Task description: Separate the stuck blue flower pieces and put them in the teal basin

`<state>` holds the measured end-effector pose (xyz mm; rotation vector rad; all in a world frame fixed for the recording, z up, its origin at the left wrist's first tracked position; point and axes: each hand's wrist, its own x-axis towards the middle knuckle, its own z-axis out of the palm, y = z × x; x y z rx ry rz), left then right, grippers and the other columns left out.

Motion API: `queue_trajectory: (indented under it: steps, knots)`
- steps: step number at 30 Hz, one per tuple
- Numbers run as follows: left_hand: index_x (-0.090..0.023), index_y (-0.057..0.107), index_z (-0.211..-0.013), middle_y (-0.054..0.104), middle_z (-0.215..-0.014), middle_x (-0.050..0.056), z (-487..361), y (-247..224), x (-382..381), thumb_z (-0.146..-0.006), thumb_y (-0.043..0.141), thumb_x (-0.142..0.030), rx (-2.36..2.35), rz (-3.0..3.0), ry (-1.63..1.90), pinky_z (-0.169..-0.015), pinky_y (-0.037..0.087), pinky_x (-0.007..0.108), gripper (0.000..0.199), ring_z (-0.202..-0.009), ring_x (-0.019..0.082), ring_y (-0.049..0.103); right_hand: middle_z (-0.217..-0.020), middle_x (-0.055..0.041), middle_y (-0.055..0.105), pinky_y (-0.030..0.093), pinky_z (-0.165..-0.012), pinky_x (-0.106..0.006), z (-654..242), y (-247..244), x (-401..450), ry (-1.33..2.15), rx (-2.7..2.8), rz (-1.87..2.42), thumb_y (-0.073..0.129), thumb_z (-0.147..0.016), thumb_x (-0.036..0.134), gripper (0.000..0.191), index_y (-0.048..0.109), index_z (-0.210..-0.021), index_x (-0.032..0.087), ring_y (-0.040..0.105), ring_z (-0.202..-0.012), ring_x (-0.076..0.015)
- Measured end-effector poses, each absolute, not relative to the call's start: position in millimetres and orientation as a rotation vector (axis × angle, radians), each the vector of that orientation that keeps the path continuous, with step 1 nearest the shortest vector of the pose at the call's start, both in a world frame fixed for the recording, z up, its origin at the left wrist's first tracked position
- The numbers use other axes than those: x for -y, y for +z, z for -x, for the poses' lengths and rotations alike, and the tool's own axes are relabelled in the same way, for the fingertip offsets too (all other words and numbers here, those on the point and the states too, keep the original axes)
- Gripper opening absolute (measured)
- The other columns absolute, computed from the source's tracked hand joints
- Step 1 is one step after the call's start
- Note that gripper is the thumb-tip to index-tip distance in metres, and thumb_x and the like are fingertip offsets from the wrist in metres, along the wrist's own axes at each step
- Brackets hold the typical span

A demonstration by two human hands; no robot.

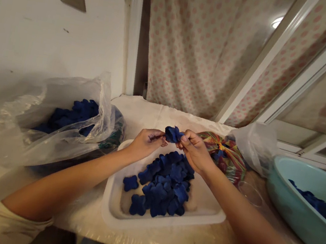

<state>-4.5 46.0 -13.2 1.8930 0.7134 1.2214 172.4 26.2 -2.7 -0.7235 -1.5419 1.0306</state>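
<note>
My left hand [146, 143] and my right hand [194, 151] meet above a white plastic tray [160, 222], their fingertips pinching a small clump of dark blue flower-shaped pieces [172, 134] from either side. Below them, a heap of similar blue pieces [165, 181] lies in the tray. One loose piece [130, 183] rests apart at the heap's left side. The material looks like felt or foam, but I cannot tell which.
A clear plastic bag [40, 121] at the left holds more blue pieces. A teal basin [290, 203] with blue contents stands at the right. Behind the tray are a multicoloured bag [222, 158] and a clear bag [255, 146]. A polka-dot curtain [196, 39] hangs behind the table.
</note>
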Motion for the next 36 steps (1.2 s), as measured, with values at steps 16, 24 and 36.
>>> queue_trajectory:
  steps: [16, 24, 36]
  knots:
    - [-0.010, 0.060, -0.075, 0.070, -0.071, 0.008, 4, -7, -47, -0.073, 0.064, -0.035, -0.692, -1.288, 1.309, -0.059, 0.053, 0.029, 0.026, -0.053, 0.012, 0.061, -0.056, 0.0047, 0.041, 0.033, -0.051, -0.023, -172, -3, -28, 0.843, 1.528, 0.885, 0.060, -0.075, 0.049, 0.037, 0.042, -0.063, 0.020, 0.038, -0.052, -0.0090]
    - [-0.012, 0.067, -0.079, 0.070, -0.078, 0.006, 0, -8, -37, -0.069, 0.071, -0.040, -0.471, -1.459, 1.041, -0.079, 0.055, 0.035, 0.030, -0.074, 0.017, 0.068, -0.061, 0.0037, 0.045, 0.033, -0.056, -0.023, -175, -7, -28, 0.484, 1.836, 0.941, 0.053, -0.076, 0.018, 0.014, 0.045, -0.064, 0.019, 0.041, -0.058, -0.0091]
    - [-0.012, 0.071, -0.078, 0.071, -0.076, 0.005, 1, -13, -50, -0.066, 0.071, -0.037, -0.677, -1.436, 1.185, -0.079, 0.054, 0.036, 0.027, -0.070, 0.017, 0.066, -0.055, 0.0051, 0.040, 0.031, -0.049, -0.023, -176, -7, -29, 0.720, 1.615, 0.926, 0.053, -0.082, 0.043, 0.029, 0.043, -0.066, 0.020, 0.038, -0.050, -0.0088]
